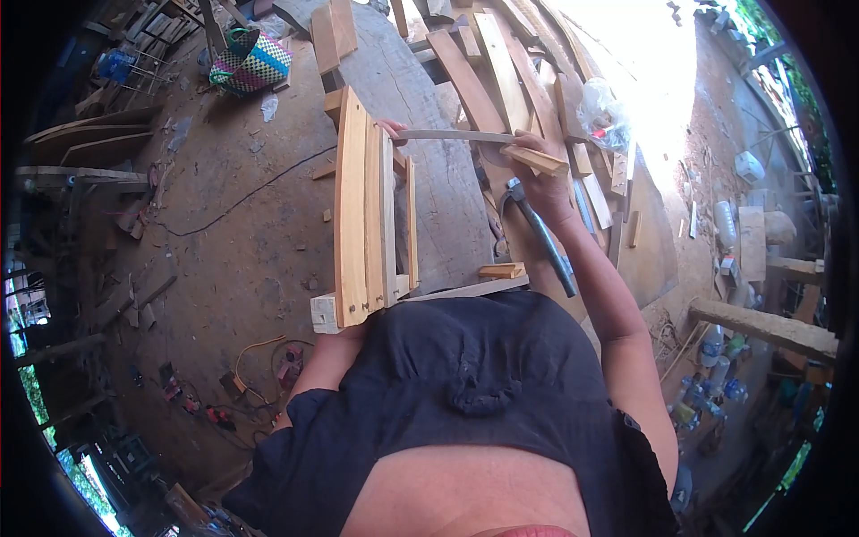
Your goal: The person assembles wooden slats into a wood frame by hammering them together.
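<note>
A wooden frame of curved slats (351, 215) stands upright in front of my body, left of centre. My left arm passes behind it, and my left hand (391, 129) shows at its far end, fingers closed on one end of a thin pale strip (452, 135). The strip runs across to my right hand (540, 174), which is closed round a short grooved wooden piece (537, 160) and meets the strip's other end. Beneath my right forearm lies a hammer (548, 242) with a dark blue handle. A second short wooden piece (501, 270) rests near my lap.
Planks and offcuts (501, 76) lie heaped ahead to the right. A woven checkered basket (250, 63) sits on the floor at the far left. Cables and tools (210, 403) lie at lower left. Plastic bottles (711, 349) and a timber beam (761, 328) are on the right.
</note>
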`<state>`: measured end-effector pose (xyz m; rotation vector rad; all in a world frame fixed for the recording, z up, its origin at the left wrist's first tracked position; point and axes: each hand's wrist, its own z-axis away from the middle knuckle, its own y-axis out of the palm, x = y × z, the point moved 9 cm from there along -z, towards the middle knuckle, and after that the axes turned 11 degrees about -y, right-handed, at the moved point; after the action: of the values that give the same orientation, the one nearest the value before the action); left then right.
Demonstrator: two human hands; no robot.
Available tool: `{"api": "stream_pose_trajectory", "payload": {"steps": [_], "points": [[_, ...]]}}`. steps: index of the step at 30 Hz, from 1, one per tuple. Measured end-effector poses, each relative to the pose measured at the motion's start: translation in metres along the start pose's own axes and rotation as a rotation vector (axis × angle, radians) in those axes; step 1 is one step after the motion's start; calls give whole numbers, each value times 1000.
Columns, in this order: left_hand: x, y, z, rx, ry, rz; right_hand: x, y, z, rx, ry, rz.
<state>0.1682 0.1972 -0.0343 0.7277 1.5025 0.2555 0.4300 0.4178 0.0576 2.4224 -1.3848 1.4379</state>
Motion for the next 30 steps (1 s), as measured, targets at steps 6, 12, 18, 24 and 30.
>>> {"api": "stream_pose_trajectory", "payload": {"steps": [6,12,18,24,30], "points": [[-4,-7,-5,3,42,-31,3,-2,-1,-15,12,-12],[-6,-11,-10,10,81,-58,4,-3,-1,-53,0,-55],[-9,-14,-14,17,119,-89,-13,4,6,-125,162,-366],[-16,-15,-16,24,162,-117,-8,6,4,-77,210,-388],[-14,-9,-23,41,197,-141,-26,-28,29,-240,371,-512]]}}
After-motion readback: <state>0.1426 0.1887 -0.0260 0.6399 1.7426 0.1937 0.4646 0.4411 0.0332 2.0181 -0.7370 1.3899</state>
